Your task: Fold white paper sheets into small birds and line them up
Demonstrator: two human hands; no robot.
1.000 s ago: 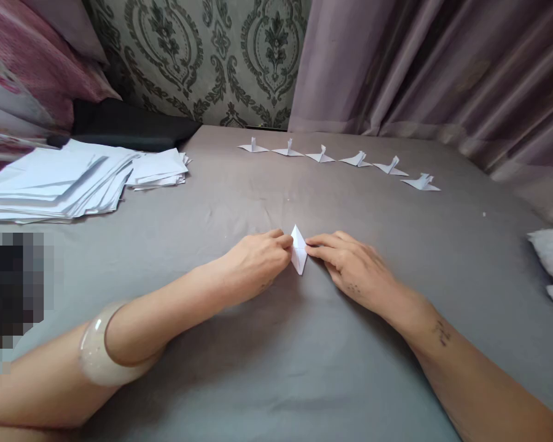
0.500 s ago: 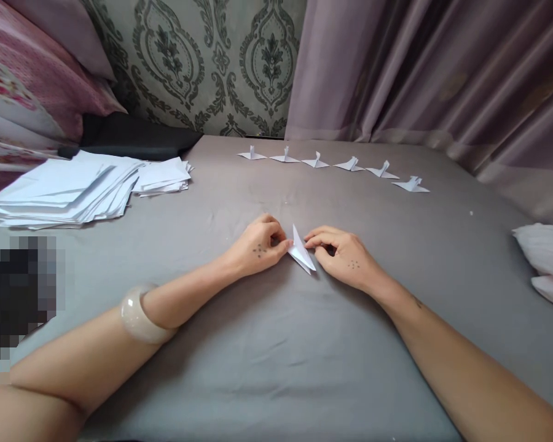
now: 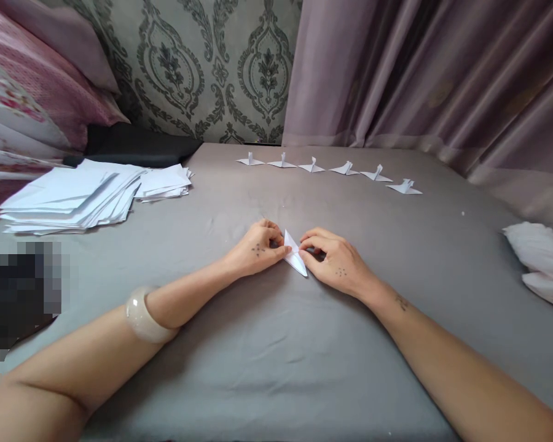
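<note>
A small folded piece of white paper [image 3: 295, 263], pointed at its upper and lower ends, is between my hands just above the grey cloth surface. My left hand [image 3: 261, 247] pinches its left side, the thumb lying on the paper's face. From the other side, my right hand [image 3: 330, 256] closes thumb and fingers on the paper's right edge. The fingertips behind the paper are partly hidden. A pale bangle [image 3: 148, 316] circles my left forearm.
Several folded white paper birds [image 3: 313, 166] stand in a row at the back. Stacks of white paper sheets [image 3: 64, 196] lie at the left, before a black cloth [image 3: 138, 144]. White fabric [image 3: 537, 252] is bunched at the right edge. A patterned wall and curtains [image 3: 373, 73] close off the back.
The folded paper has turned so its face lies flatter toward me, and its raised flap has come down. My right hand has moved left and now grips the paper's edge.
</note>
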